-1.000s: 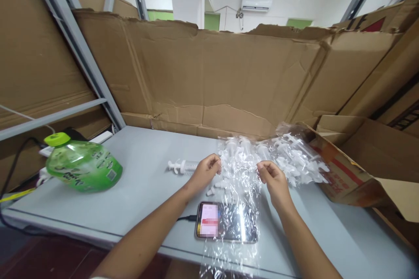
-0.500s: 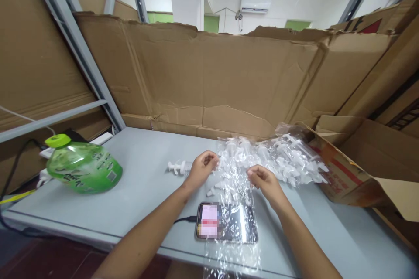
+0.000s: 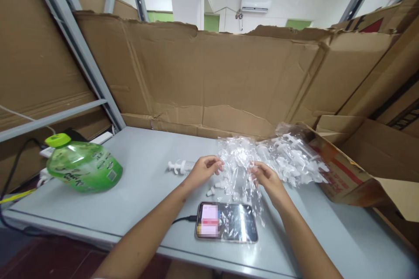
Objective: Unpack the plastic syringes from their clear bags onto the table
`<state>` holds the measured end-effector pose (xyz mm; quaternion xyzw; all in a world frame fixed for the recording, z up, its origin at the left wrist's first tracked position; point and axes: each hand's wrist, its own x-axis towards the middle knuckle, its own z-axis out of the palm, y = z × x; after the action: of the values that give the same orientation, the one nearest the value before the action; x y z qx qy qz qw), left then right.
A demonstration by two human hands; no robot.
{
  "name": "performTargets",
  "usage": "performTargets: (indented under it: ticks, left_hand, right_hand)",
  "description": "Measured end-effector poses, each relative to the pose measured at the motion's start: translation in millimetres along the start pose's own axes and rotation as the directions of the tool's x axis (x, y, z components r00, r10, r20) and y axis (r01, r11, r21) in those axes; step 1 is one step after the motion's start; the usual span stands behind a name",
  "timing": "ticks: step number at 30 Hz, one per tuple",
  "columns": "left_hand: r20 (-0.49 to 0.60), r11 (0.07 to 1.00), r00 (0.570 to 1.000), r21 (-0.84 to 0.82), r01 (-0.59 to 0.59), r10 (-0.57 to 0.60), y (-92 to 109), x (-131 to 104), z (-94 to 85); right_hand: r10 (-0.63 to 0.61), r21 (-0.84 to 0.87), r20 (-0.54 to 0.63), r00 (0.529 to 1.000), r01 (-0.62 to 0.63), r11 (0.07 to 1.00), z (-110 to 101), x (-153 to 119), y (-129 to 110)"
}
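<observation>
Between the left hand (image 3: 203, 170) and the right hand (image 3: 266, 178), about equally near, a clear plastic bag (image 3: 241, 174) is held over the table (image 3: 144, 157); its edges are pinched in each grip, its length directed toward the phone (image 3: 228, 223).

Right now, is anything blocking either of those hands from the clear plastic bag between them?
Nothing visible does: the left hand and right hand are right at opposite sides of the clear plastic bag. The smartphone lies nearer the camera, not between.
</observation>
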<state>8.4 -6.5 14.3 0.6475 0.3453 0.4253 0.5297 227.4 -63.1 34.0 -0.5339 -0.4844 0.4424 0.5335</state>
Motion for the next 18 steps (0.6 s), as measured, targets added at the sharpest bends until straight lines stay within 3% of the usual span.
performTargets:
  ticks: [3,6,12,15,18]
  left_hand:
    - [-0.049,0.999,0.998,-0.031,0.025,-0.026,-1.7,3.0,-2.7]
    - [-0.059,0.999,0.998,-0.036,0.032,-0.034,-1.3,2.7,-3.2]
    - [0.082,1.0,0.996,0.026,0.015,-0.017,0.2,-1.5,1.2]
    - [-0.017,1.0,1.0,0.012,0.009,-0.009,-0.9,-0.1,1.0]
    - [-0.129,1.0,0.992,-0.027,-0.005,0.001,-1.3,2.7,-1.7]
  right_hand:
    - [-0.013,-0.086,0.044,0.999,0.017,0.996,0.8,-0.1,2.2]
    - [-0.049,-0.104,-0.005,0.999,0.048,0.993,-2.4,2.0,5.7]
    - [-0.029,-0.004,-0.054,0.998,0.029,1.0,-8.8,5.1,6.1]
    - [0.017,0.007,-0.006,1.0,-0.017,1.0,-5.3,2.6,1.8]
    - [0.026,-0.089,0.088,0.996,-0.018,0.996,-0.4,-0.1,-1.0]
